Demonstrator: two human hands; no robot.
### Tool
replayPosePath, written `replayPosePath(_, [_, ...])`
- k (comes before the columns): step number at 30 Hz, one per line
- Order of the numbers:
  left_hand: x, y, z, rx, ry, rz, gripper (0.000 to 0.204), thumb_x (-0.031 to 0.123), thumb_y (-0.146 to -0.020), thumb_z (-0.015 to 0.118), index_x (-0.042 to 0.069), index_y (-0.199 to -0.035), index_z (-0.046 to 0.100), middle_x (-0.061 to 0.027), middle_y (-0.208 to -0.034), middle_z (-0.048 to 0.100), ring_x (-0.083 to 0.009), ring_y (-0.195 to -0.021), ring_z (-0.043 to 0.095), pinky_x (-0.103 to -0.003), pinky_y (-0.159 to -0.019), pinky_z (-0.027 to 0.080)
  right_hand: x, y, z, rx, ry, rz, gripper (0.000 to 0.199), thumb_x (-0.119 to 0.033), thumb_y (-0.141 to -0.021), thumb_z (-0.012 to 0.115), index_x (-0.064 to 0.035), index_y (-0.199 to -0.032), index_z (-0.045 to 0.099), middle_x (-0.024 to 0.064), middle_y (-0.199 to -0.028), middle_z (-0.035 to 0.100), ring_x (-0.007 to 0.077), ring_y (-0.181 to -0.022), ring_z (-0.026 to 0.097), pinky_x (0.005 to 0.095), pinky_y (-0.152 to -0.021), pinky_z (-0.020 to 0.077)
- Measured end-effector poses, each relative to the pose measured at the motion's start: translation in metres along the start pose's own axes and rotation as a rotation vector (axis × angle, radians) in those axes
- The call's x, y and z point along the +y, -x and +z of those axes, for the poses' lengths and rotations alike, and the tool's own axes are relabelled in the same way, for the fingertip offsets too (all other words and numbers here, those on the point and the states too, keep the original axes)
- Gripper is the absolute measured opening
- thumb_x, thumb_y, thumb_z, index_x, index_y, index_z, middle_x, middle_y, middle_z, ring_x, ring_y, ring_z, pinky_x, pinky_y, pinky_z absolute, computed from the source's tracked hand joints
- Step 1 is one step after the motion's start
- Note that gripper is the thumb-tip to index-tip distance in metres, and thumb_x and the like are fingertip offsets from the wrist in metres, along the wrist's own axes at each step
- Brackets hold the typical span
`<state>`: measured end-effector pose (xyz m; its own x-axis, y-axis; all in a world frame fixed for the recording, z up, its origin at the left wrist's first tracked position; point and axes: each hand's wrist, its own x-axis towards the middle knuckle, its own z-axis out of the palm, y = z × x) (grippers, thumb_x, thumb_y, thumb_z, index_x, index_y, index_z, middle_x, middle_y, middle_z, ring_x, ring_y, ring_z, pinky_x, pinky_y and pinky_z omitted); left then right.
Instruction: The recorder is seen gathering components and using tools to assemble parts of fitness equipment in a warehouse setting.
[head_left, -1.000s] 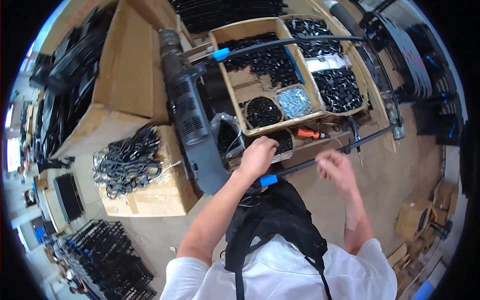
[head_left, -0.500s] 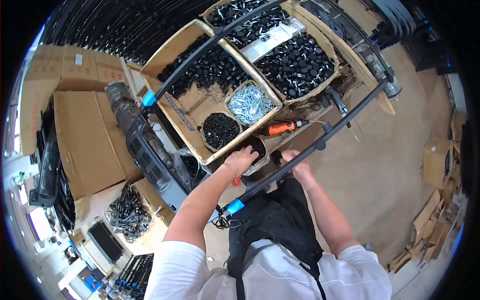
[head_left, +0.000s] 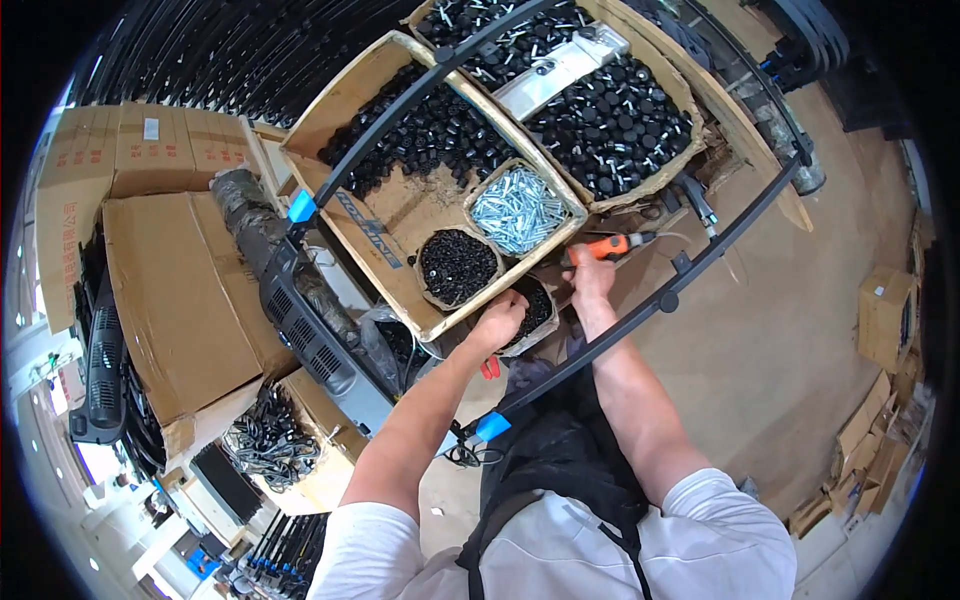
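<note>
My left hand (head_left: 500,322) dips its fingertips into a small tub of tiny black parts (head_left: 538,308). Its fingers are pinched together; whatever they hold is hidden. Farther right, my right hand (head_left: 594,278) closes around the rear of an orange power screwdriver (head_left: 610,245), whose tip points right. Just beyond the left hand, inside a large cardboard box (head_left: 388,268), stand a round tub of small black screws (head_left: 458,266) and a tub of silver screws (head_left: 518,210). A black tube frame (head_left: 640,318) with blue corner pieces passes over the box and above my right forearm.
Black caps (head_left: 420,125) fill the box's far part. Black-headed bolts (head_left: 612,130) fill another carton beside it. Behind the screwdriver lies a second power tool (head_left: 698,205). On the left are a grey vented housing (head_left: 315,335), a cardboard carton (head_left: 185,290) and bundled cables (head_left: 272,440).
My right hand has moved up from beside the frame's near bar and taken hold of the orange screwdriver. The left hand stays at the small tub, its fingers now drawn together.
</note>
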<state>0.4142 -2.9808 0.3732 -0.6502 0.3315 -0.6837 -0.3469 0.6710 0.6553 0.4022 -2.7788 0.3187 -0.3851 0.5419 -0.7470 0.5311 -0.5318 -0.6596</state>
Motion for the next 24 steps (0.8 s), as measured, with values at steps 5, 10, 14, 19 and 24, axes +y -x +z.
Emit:
replayPosePath(5, [-0.014, -0.011, 0.013, -0.028, 0.189, -0.198, 0.038, 0.037, -0.106, 0.055, 0.008, -0.129, 0.06, -0.0087, -0.098, 0.063, -0.0195, -0.077, 0.059, -0.037, -0.068, 0.05, -0.033, -0.032, -0.066, -0.547, -0.475, 0.383, 0.026, -0.022, -0.095, 0.073, -0.0172, -0.118, 0.063, -0.002, -0.083, 0.061, 0.0102, -0.063, 0.057, 0.023, -0.042, 0.039])
replayPosePath(10, [-0.007, 0.004, 0.001, -0.152, 0.805, -0.307, 0.021, 0.023, -0.108, 0.057, 0.009, -0.123, 0.061, 0.0016, -0.091, 0.052, -0.0081, -0.067, 0.043, -0.024, -0.055, 0.035, -0.059, 0.032, -0.102, -0.604, -0.403, 0.23, 0.032, -0.02, -0.1, 0.065, -0.012, -0.131, 0.059, 0.0051, -0.1, 0.067, 0.0193, -0.087, 0.07, 0.0257, -0.05, 0.0487])
replayPosePath(14, [0.003, 0.019, -0.006, -0.297, 1.126, -0.316, 0.02, 0.021, -0.109, 0.055, 0.006, -0.12, 0.061, -0.0005, -0.095, 0.056, -0.0104, -0.07, 0.046, -0.024, -0.056, 0.036, -0.031, 0.077, -0.145, -0.494, -0.444, 0.134, 0.038, -0.017, -0.1, 0.066, -0.0126, -0.135, 0.054, 0.0078, -0.119, 0.067, 0.0235, -0.103, 0.069, 0.0357, -0.072, 0.0574])
replayPosePath(19, [0.019, 0.048, -0.019, -0.421, 1.279, -0.317, 0.015, 0.02, -0.108, 0.054, 0.008, -0.114, 0.061, -0.0047, -0.101, 0.064, -0.013, -0.074, 0.053, -0.026, -0.061, 0.046, -0.047, 0.144, -0.199, -0.509, -0.265, -0.097, 0.047, -0.011, -0.093, 0.072, -0.0091, -0.136, 0.052, 0.0115, -0.125, 0.066, 0.0296, -0.12, 0.066, 0.0436, -0.086, 0.0599])
replayPosePath(24, [0.035, 0.09, -0.042, -0.709, 1.575, -0.053, 0.018, 0.024, -0.11, 0.055, 0.008, -0.115, 0.06, -0.0013, -0.089, 0.054, -0.0092, -0.066, 0.048, -0.023, -0.049, 0.038, -0.131, 0.216, -0.225, -0.569, 0.181, -0.568, 0.051, -0.008, -0.091, 0.074, -0.0055, -0.136, 0.051, 0.0181, -0.129, 0.068, 0.033, -0.126, 0.065, 0.0478, -0.101, 0.056])
